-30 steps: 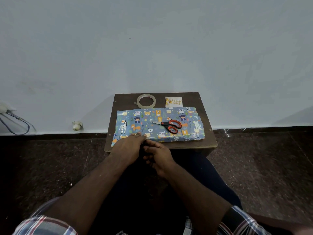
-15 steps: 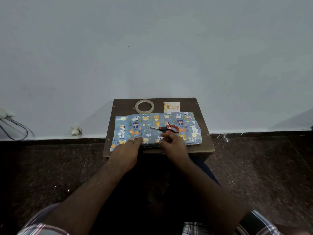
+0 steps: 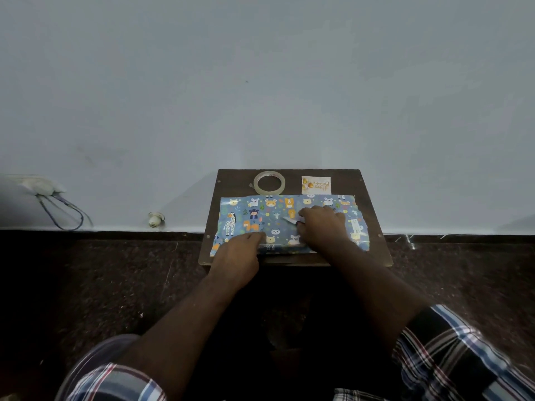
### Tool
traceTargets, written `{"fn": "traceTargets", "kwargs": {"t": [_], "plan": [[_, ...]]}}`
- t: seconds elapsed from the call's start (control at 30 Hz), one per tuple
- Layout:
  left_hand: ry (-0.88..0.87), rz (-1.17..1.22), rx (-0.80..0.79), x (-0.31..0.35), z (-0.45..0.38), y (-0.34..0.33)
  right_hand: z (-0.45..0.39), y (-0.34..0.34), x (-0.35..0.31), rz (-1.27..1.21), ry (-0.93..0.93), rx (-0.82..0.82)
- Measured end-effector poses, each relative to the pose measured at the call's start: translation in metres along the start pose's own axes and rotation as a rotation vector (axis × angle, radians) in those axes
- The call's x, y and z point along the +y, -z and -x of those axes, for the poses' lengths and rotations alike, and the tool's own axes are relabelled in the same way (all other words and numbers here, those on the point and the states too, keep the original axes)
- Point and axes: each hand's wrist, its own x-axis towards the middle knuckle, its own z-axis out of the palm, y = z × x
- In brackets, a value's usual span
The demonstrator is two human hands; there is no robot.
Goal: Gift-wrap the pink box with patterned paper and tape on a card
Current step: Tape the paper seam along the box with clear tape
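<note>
Blue patterned paper (image 3: 260, 209) with cartoon animals lies spread over a small dark wooden table (image 3: 375, 227). No pink box shows anywhere. My left hand (image 3: 237, 250) rests flat on the paper's near left edge. My right hand (image 3: 324, 227) lies on the middle of the paper, fingers curled over the handles of the scissors (image 3: 289, 220); only the blade tips poke out to the left of the hand. A roll of clear tape (image 3: 269, 182) and a small white card (image 3: 316, 185) with orange print sit behind the paper at the table's far edge.
The table stands against a pale wall on a dark speckled floor. A wall socket with looping cables (image 3: 43, 186) is at the far left, and a small white object (image 3: 155, 219) sits by the skirting. My knees are under the table's near edge.
My right hand moved from below the table's near edge up onto the paper and closed over the scissors' red handles. My left hand stayed on the paper's near left edge.
</note>
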Motion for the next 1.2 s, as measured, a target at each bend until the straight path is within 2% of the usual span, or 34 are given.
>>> {"fn": "traceTargets", "kwargs": {"t": [0.1, 0.17, 0.3, 0.4, 0.53, 0.6, 0.93, 1.07, 1.2], "plan": [[0.107, 0.162, 0.122, -0.011, -0.002, -0.007, 0.001, -0.008, 0.003, -0.077, 0.039, 0.016], [0.185, 0.191, 0.211, -0.018, -0.002, -0.008, 0.005, -0.013, 0.004, -0.113, 0.081, 0.028], [0.497, 0.362, 0.187, -0.033, -0.002, -0.009, 0.01, -0.019, -0.004, -0.096, 0.111, 0.065], [0.568, 0.667, 0.163, -0.051, -0.008, -0.017, 0.007, -0.019, -0.012, -0.137, 0.118, 0.068], [0.687, 1.135, 0.267, -0.057, -0.009, -0.006, 0.005, -0.022, -0.023, -0.14, 0.156, 0.073], [0.723, 1.257, 0.306, -0.062, -0.012, -0.005, 0.005, -0.023, -0.026, -0.138, 0.16, 0.085], [0.762, 1.287, 0.34, -0.08, -0.021, -0.011, 0.004, -0.025, -0.022, -0.201, 0.16, 0.082], [0.767, 1.23, 0.371, -0.08, -0.021, -0.012, 0.004, -0.026, -0.022, -0.204, 0.163, 0.088], [0.707, 1.221, 0.365, -0.079, -0.023, -0.011, 0.004, -0.028, -0.021, -0.223, 0.164, 0.101]]}}
